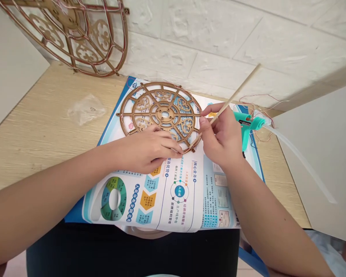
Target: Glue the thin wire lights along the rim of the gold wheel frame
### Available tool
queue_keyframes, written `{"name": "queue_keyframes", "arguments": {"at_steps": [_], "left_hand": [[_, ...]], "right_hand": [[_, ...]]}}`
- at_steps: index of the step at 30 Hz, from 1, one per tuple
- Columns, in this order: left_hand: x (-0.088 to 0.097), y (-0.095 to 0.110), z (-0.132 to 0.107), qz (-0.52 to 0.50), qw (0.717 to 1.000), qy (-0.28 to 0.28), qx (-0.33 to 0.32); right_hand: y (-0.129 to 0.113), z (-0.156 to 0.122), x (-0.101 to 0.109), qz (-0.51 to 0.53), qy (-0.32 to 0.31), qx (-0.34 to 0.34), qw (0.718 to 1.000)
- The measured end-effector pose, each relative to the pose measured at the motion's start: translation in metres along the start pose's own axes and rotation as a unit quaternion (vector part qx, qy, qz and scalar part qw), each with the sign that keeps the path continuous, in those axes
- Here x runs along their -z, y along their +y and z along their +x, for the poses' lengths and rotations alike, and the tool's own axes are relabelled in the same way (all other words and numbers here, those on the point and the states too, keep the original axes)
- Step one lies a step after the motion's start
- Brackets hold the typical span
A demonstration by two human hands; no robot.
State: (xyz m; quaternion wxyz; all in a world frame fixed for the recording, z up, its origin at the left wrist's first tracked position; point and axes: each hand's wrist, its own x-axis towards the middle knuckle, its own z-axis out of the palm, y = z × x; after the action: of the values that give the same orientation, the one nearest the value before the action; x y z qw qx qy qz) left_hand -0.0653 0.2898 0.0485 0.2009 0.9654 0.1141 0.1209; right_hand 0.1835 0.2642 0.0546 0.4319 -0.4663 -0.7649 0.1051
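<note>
A round brown openwork frame (pixel 165 114) with scrolled panels lies flat on a printed sheet. My left hand (pixel 150 148) rests over its near edge, thumb and index fingertips together at the rim on a thin wire (pixel 187 151). Pinched in my right hand (pixel 220 136) is a slim wooden stick (pixel 239 90), slanting up to the right. Its lower tip meets the frame's near right rim, close to the wire. Part of the frame is hidden under my left hand.
A turquoise glue gun (pixel 244 129) with a long translucent glue stick (pixel 305 165) lies right, beside tangled wires (pixel 266 102). A larger wired frame (pixel 83 42) leans on the white brick wall (pixel 219 38). A crumpled plastic bag (pixel 86 109) lies left on the wooden table (pixel 31 127).
</note>
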Motion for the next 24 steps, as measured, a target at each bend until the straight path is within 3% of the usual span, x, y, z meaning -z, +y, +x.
{"name": "queue_keyframes", "arguments": {"at_steps": [14,18,24], "left_hand": [[-0.0031,0.0029,0.0015,0.029,0.999,-0.016,0.003],[-0.0048,0.0012,0.0008,0.016,1.0,-0.008,-0.004],[-0.0067,-0.0006,-0.0007,0.027,0.999,-0.008,-0.014]], "right_hand": [[-0.0004,-0.0024,0.0025,0.025,0.005,-0.035,0.999],[0.0039,-0.0031,0.0025,0.027,0.02,-0.03,0.999],[0.0044,-0.0032,0.0016,0.018,-0.006,-0.013,1.0]]}}
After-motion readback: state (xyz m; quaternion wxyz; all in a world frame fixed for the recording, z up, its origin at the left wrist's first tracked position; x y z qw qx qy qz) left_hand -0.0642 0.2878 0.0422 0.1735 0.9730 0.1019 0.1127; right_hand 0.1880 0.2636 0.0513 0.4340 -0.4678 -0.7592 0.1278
